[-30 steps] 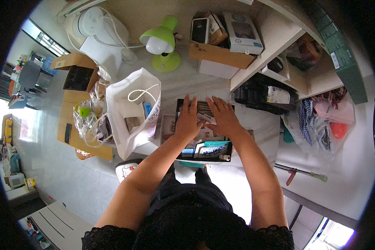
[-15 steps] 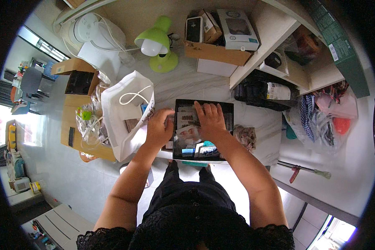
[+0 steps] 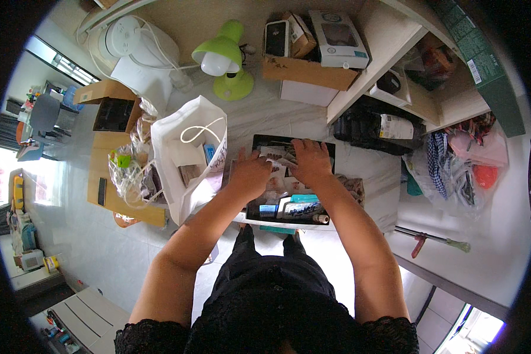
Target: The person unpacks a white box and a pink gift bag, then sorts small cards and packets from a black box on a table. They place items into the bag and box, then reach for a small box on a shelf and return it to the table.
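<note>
A shallow black box sits at the near edge of the marble-patterned table. Flat clear packets fill its middle. Blue and teal packages lie along its near side, beside a small pale roll. Over the box's left part is my left hand, its fingers apart and touching the packets. At the far right of the box my right hand has its fingers bent round the edge of some clear packets. What lies beneath both palms is hidden.
A white paper bag stands open left of the box, next to crumpled clear plastic. Behind are a green desk lamp and a carton of boxes. A black plastic-wrapped bundle and crumpled brown cloth lie to the right.
My left hand has moved from the box's left rim in over the packets. The right hand has shifted slightly right and its fingers have bent round packets. The bag has moved slightly right.
</note>
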{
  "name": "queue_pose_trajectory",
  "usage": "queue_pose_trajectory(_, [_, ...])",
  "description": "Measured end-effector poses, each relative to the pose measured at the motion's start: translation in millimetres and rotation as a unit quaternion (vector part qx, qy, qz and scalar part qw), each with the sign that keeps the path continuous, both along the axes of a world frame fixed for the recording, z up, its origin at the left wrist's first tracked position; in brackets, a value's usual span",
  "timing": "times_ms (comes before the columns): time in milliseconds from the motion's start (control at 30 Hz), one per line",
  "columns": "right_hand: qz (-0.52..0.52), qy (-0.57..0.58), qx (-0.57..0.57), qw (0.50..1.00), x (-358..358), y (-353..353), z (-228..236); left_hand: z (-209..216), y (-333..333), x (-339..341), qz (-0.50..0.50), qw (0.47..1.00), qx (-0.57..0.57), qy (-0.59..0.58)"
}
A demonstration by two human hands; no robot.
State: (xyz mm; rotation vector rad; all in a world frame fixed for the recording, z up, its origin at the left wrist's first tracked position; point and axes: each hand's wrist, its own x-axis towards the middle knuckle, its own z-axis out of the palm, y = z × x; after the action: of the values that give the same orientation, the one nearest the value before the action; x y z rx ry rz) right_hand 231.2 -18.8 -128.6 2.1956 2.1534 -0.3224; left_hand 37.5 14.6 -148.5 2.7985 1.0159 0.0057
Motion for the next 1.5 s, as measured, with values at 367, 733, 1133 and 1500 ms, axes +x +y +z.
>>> queue_pose_trajectory(367, [-0.043, 0.082, 0.029, 0.995, 19.8, -4.0, -1.5, -42.0, 26.7, 40.5, 0.011, 0.999, 0.035, 0.038])
queue_pose_trajectory(733, [-0.078, 0.119, 0.048, 0.989, 21.0, -3.5, -9.3, -7.3, 46.6, 58.0, 0.037, 0.974, -0.092, 0.205])
queue_pose_trajectory(1133, [-0.087, 0.237, 0.031, 0.967, 40.4, -10.2, 3.9, 23.7, 7.4, 19.7, 0.095, 0.99, -0.097, 0.025])
queue_pose_trajectory(1500, [-0.071, 0.345, 0.034, 0.935, 57.3, -8.1, -2.0, -3.0, -14.5, -3.9, 0.152, 0.969, -0.115, -0.155])
